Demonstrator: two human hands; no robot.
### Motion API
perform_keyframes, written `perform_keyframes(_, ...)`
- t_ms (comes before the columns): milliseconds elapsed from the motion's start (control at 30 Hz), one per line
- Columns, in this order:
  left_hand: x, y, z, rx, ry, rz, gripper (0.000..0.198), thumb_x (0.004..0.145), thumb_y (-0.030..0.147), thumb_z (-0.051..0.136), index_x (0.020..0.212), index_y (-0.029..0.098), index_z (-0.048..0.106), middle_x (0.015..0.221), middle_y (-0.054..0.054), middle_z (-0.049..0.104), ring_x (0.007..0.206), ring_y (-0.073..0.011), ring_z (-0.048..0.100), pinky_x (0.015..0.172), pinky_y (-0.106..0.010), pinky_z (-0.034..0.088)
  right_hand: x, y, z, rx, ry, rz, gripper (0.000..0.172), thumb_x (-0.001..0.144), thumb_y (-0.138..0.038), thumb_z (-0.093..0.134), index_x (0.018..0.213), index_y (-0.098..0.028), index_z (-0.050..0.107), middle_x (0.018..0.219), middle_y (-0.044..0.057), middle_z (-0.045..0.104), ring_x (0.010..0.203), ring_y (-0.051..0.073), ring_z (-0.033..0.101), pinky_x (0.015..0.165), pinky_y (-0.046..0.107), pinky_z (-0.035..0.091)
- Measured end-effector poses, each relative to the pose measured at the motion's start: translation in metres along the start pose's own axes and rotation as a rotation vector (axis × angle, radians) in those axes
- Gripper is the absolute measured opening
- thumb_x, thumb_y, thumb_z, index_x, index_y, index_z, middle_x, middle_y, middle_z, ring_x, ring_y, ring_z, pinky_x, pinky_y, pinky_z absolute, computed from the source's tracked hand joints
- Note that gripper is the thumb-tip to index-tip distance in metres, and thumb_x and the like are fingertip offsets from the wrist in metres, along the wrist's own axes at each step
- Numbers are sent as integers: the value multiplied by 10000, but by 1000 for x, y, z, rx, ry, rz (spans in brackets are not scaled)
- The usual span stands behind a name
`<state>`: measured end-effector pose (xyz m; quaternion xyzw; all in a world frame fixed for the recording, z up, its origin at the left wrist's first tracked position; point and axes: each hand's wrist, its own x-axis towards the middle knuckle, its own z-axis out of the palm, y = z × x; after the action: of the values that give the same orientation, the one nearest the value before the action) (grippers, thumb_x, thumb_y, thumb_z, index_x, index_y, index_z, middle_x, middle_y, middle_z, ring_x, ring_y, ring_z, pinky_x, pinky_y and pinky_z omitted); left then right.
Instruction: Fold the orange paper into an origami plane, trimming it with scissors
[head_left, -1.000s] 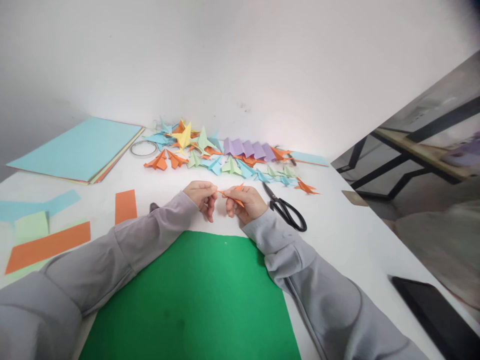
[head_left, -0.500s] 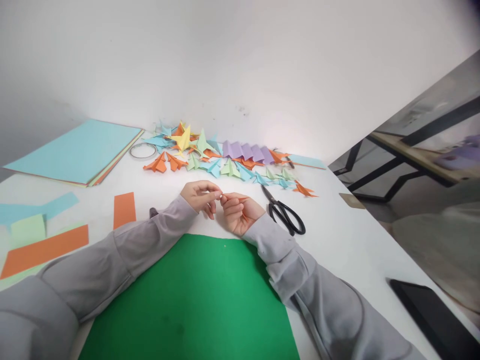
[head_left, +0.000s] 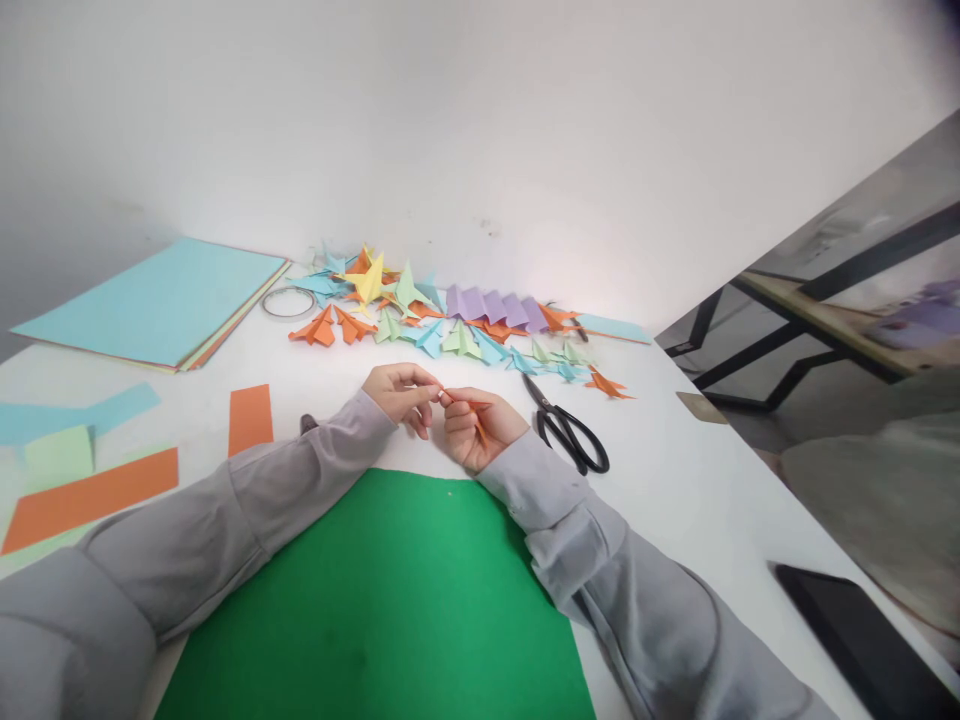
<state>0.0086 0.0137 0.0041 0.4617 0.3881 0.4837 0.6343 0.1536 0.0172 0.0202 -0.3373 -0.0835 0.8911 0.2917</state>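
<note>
A small folded orange paper piece (head_left: pixel 480 421) sits in my right hand (head_left: pixel 475 432), whose fingers are curled around it. My left hand (head_left: pixel 406 392) meets it from the other side, thumb and forefinger pinching the paper's tip. Part of the paper is hidden behind my fingers. Both hands are just beyond the far edge of a green sheet (head_left: pixel 382 590). Black-handled scissors (head_left: pixel 566 425) lie a little right of my right hand, blades slightly apart. Behind the hands lies a cluster of folded paper shapes, among them a yellow one (head_left: pixel 370 281) and an orange one (head_left: pixel 607 384).
A stack of coloured paper (head_left: pixel 161 305) lies at the back left beside a wire ring (head_left: pixel 288 301). Orange strips (head_left: pixel 97 497) and other cut pieces are on the left. A pleated purple paper (head_left: pixel 496 308) is near the wall. A black tablet-like device (head_left: pixel 862 640) lies front right.
More of the orange folded paper now shows across my right palm, as that hand has turned slightly. My left hand keeps its pinch in nearly the same place.
</note>
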Motion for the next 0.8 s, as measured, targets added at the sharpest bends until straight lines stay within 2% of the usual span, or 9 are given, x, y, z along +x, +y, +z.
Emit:
perform_keyframes(100, 2, 0, -1, -33, 23, 15, 200, 568, 191, 719, 672, 86, 584, 536, -24, 617, 367, -128, 555, 318, -269, 495, 0, 4, -1, -215, 51, -226, 284, 845, -99, 404, 649, -72, 608, 410, 25, 609, 320, 73, 549, 348, 120, 441)
perform_keyframes(200, 3, 0, -1, -30, 49, 1, 162, 581, 159, 701, 672, 82, 590, 516, -18, 602, 357, -131, 547, 295, -265, 479, 1, 7, -2, -371, 58, -349, 220, 814, -110, 475, 657, -79, 625, 431, 33, 627, 334, 95, 567, 341, 141, 455)
perform_keyframes(400, 2, 0, -1, 12, 53, 31, 156, 589, 166, 705, 671, 82, 602, 531, -5, 586, 355, -127, 550, 295, -266, 485, 4, 10, -3, -461, 76, -480, 84, 685, -158, 655, 624, -120, 611, 428, 13, 624, 325, 95, 551, 324, 143, 439)
perform_keyframes(667, 0, 4, 1, 61, 99, 59, 97, 608, 124, 683, 649, 74, 611, 535, -4, 587, 337, -117, 536, 277, -264, 484, 5, 12, -3, -476, 91, -536, 109, 611, -175, 706, 620, -121, 611, 408, 10, 609, 312, 95, 533, 298, 143, 411)
perform_keyframes(800, 0, 4, -1, 34, 80, 32, 118, 602, 127, 704, 647, 69, 612, 537, -7, 590, 345, -118, 541, 285, -265, 490, 5, 12, -3, -487, 96, -550, 127, 600, -189, 717, 623, -126, 610, 404, 5, 603, 310, 95, 529, 293, 146, 405)
